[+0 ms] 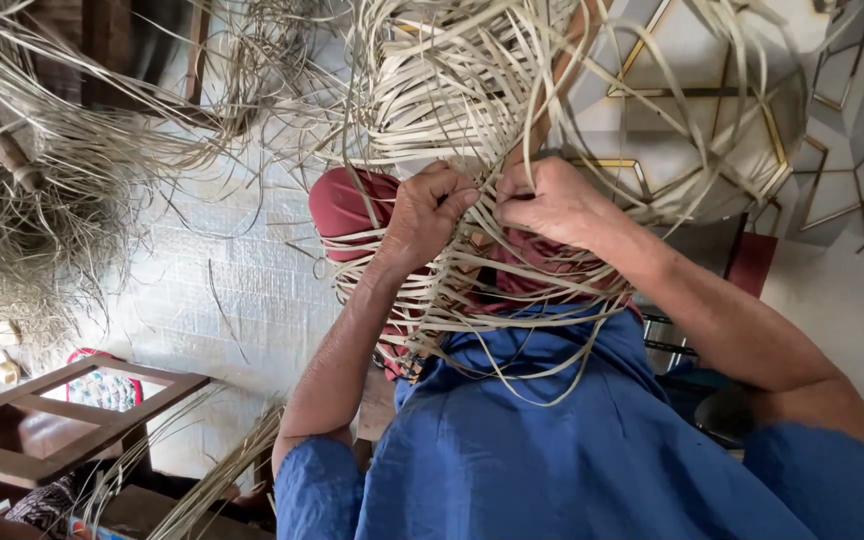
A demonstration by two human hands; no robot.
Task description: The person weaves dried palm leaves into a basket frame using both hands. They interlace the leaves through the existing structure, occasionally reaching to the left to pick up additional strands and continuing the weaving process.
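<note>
- The half-woven basket (452, 90) of pale flat strips sits at the middle of the view, held up in front of the person's blue shirt (552, 450); every place below is given from it.
- The left hand (427, 215) is at the basket's lower edge, fingers curled shut around a few strips.
- The right hand (552, 200) is just beside the left hand, also at the lower edge, pinching strips between thumb and fingers.
- Loose strip ends (472, 310) fan downward from the basket over a dark red cloth (347, 205).
- The strips look light, thin and springy; they likely bend easily but could crease or split if folded sharply, so gripping close to the woven edge seems safest.
- A heap of loose strips (42, 200) lies well to the basket's left; a wooden frame (62, 420) stands below that.
</note>
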